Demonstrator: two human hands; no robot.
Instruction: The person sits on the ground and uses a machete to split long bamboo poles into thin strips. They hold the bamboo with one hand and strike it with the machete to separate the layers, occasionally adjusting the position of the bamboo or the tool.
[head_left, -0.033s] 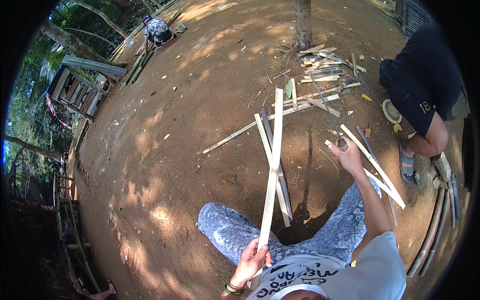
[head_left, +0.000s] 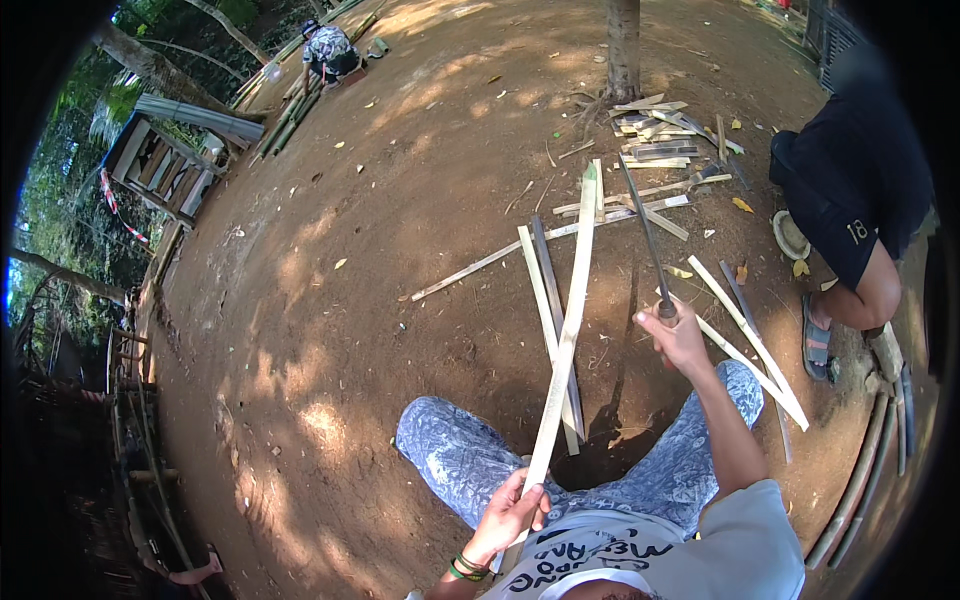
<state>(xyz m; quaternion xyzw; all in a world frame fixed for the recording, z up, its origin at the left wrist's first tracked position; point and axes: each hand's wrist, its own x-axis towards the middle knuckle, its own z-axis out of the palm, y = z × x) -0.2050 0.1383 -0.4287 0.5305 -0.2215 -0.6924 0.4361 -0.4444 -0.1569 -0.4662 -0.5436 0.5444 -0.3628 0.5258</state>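
Note:
Close to my shirt, my left hand (head_left: 508,520) is closed round the lower end of a long pale bamboo strip (head_left: 562,360). The strip slants up and away over my lap, with a node partway along it. My right hand (head_left: 680,340) grips the handle of a machete (head_left: 646,228), its long narrow dark blade pointing up and slightly left, apart from the strip. Beneath the held strip, a pale strip (head_left: 537,285) and a dark strip (head_left: 547,262) lie on the ground. More split strips (head_left: 742,318) lie beside my right knee.
A pile of split bamboo pieces (head_left: 655,135) lies by a tree trunk (head_left: 622,50). At right, a person in dark clothes (head_left: 850,180) bends near a round bowl (head_left: 790,235) and dark poles (head_left: 850,480). Another person (head_left: 328,52) crouches by green bamboo poles (head_left: 292,122), left of which stands a wooden hutch (head_left: 165,165).
The strip's far end has swung slightly right. My right hand has shifted a little left and down, with the machete blade now more upright. The view has also shifted slightly.

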